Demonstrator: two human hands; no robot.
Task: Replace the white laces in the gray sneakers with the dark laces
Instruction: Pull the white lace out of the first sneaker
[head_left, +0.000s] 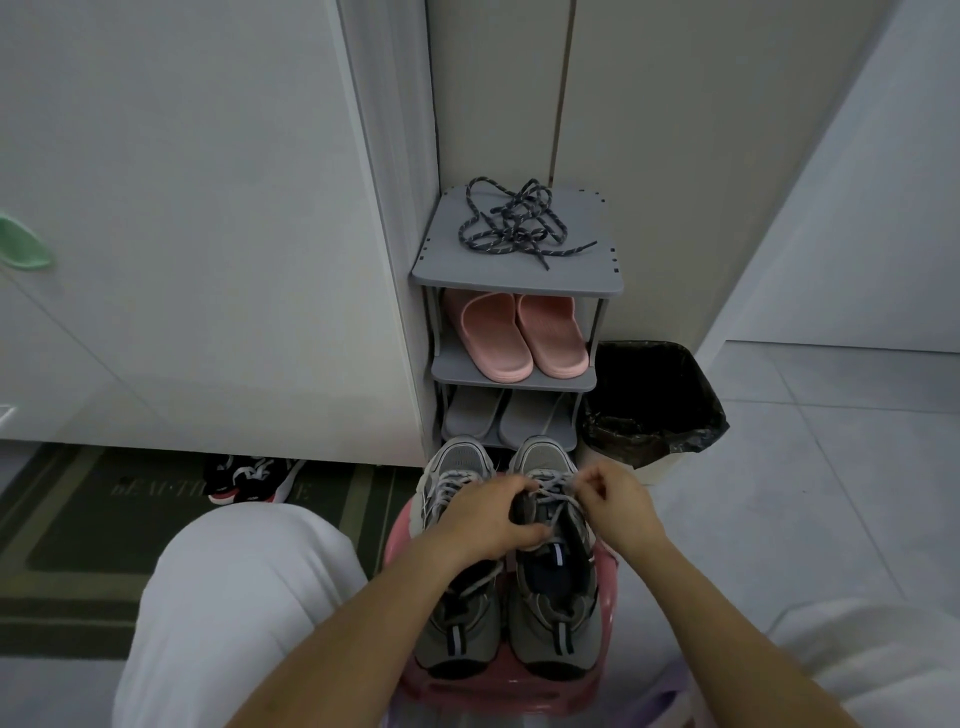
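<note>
**Both hands on one gray sneaker, dark laces waiting on the rack**

The gray sneakers (550, 623) stand side by side on a pink stool (457, 693), toes pointing away from the person, directly beneath both hands. The left hand (493, 514) has its fingers curled round the tongue of the sneaker on the person's right, gripping it. Just beside it, the right hand (615, 501) pinches a strand of the white laces (556, 496) between thumb and fingertips, over the same shoe. Both sneakers are threaded with white laces. The dark laces (519, 223) lie in a loose tangle well beyond the hands, on the top shelf of a gray shoe rack (519, 283). Pink slippers (519, 332) sit on the shelf below. A trash bin (649, 400) lined with a black bag stands beyond the right hand.
</note>
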